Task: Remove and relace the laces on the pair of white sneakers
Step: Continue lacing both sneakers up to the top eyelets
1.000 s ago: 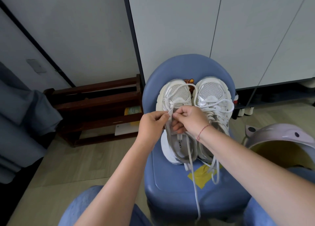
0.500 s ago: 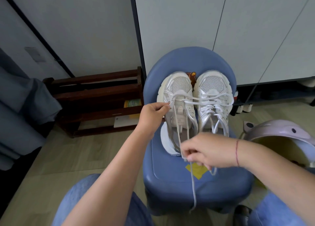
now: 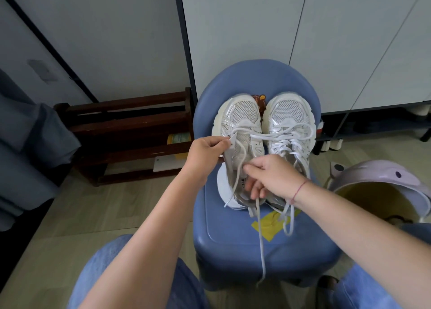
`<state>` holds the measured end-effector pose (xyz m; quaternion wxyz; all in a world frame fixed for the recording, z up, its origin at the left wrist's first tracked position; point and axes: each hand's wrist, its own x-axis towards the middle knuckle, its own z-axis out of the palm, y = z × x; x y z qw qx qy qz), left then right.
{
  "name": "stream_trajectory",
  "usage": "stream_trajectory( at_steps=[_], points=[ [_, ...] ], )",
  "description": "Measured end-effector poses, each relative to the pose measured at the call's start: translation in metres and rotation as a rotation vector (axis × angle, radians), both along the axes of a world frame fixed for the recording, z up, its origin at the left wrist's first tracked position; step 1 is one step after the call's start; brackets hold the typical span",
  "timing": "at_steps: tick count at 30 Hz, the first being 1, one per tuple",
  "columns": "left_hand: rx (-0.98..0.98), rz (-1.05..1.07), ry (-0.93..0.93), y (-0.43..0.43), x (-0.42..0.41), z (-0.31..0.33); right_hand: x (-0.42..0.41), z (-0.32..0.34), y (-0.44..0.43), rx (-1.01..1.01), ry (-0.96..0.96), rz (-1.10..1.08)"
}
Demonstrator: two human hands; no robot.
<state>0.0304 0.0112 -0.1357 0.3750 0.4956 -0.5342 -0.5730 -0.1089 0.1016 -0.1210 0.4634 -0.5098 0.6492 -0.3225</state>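
Progress: early, by my guess; left sneaker [image 3: 242,113] laced only at its far eyelets, right sneaker [image 3: 289,110] fully laced | Place: both on the blue chair [image 3: 233,234], toes far | Left hand [image 3: 205,152]: fingers pinching the left sneaker's eyelet flap | Right hand [image 3: 275,176]: fingers curled on the lace [image 3: 261,238] above the tongue, loose end hanging off the near edge
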Motion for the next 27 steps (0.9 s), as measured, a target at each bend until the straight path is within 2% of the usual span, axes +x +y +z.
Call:
stream_trajectory(
  at_steps=[4, 7, 9, 11, 13, 15, 18, 24, 27],
  points=[
    [-0.001, -0.007, 0.003, 0.000, 0.000, 0.000, 0.023, -0.008, -0.007, 0.000, -0.281, -0.169],
    [0.005, -0.016, 0.010, 0.001, 0.001, 0.001, 0.022, -0.007, -0.010, -0.027, -0.331, -0.261],
    [-0.002, -0.009, -0.009, 0.000, 0.001, 0.000, 0.024, -0.006, -0.002, 0.047, -0.311, -0.174],
    [-0.007, 0.005, -0.031, -0.001, 0.001, -0.002, 0.033, -0.009, 0.014, 0.159, -0.231, 0.006],
    [0.015, 0.000, -0.017, -0.001, 0.000, -0.002, 0.037, -0.012, 0.026, 0.189, -0.170, 0.083],
    [0.028, -0.005, 0.008, -0.001, 0.000, -0.001, 0.032, -0.011, 0.024, 0.109, -0.178, -0.020],
    [0.033, -0.010, 0.036, 0.000, 0.000, 0.000, 0.014, -0.002, 0.010, 0.042, -0.298, -0.229],
    [0.031, -0.004, 0.028, 0.002, 0.000, 0.002, 0.026, -0.007, -0.004, 0.101, -0.599, -0.323],
    [0.030, -0.007, 0.026, 0.003, 0.000, 0.002, 0.030, -0.009, -0.012, 0.084, -0.642, -0.432]
  ],
)
